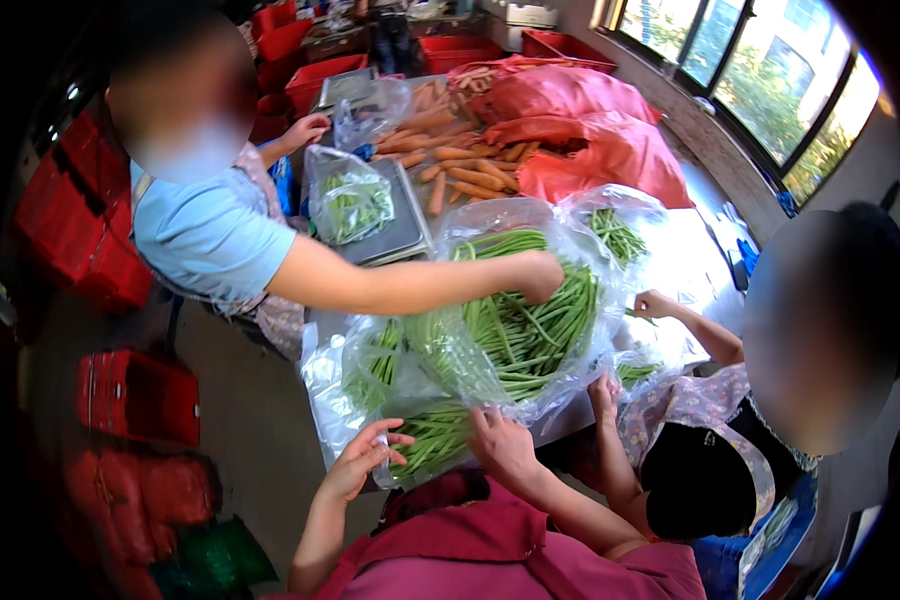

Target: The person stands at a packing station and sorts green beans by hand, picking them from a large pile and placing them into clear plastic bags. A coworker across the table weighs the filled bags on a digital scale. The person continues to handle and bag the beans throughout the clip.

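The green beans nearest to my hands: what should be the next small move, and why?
Perhaps bring the left hand inward against the nearest green beans: its fingers are spread at their left side, while the right hand is at their right.

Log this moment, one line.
left hand: open, at front bag of beans | right hand: at its right edge | co-worker's hand: over bigger bag

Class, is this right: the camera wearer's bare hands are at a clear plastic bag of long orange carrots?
Not carrots: the head view shows slender green beans in the clear plastic bag, with left hand and right hand at it.
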Available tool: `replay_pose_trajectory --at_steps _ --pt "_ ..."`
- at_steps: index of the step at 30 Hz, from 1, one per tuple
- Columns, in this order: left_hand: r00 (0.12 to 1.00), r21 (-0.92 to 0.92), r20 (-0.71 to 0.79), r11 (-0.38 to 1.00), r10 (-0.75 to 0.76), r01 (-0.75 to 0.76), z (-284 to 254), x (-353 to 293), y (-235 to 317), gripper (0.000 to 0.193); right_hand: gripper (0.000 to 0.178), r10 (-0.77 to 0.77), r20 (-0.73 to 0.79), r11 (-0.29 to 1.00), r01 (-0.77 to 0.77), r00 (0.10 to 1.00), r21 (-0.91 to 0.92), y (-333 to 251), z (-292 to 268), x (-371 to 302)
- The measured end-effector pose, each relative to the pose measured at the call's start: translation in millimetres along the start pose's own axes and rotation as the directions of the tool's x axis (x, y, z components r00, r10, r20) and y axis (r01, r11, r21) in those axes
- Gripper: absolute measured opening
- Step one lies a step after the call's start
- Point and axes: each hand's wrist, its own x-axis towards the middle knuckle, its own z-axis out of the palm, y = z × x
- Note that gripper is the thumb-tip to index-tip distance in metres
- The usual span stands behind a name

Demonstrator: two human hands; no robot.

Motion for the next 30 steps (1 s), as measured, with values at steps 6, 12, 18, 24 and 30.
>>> replay_pose_trajectory --at_steps 6,12,18,24,30 --pt "0.972 0.024 0.218 0.996 -0.084 0.08 16 24 3 0.05 0.049 0.212 -0.001 0.977 -0.212 0.977 -0.013 20 22 -31" --pt "0.925 0.08 0.326 0.981 -0.196 0.179 30 38 -7 0.052 0.049 0.382 0.179 0.906 -0.405 0.907 0.123 47 61 -34" --pt "0.902 0.117 0.364 0.972 -0.233 0.204 37 48 -10 0.053 0.051 0.368 0.542 0.608 -0.636 0.756 0.474 56 78 -21" --pt "0.959 -0.008 0.197 0.977 -0.205 0.211 28 46 -26 0.051 0.011 0.153 0.002 0.922 -0.144 0.988 0.358 11 47 -25" --pt "0.943 -0.301 0.311 0.93 -0.116 0.214 33 37 -20 0.06 0.013 -0.058 -0.168 0.85 0.137 0.984 0.509 -28 5 -16"
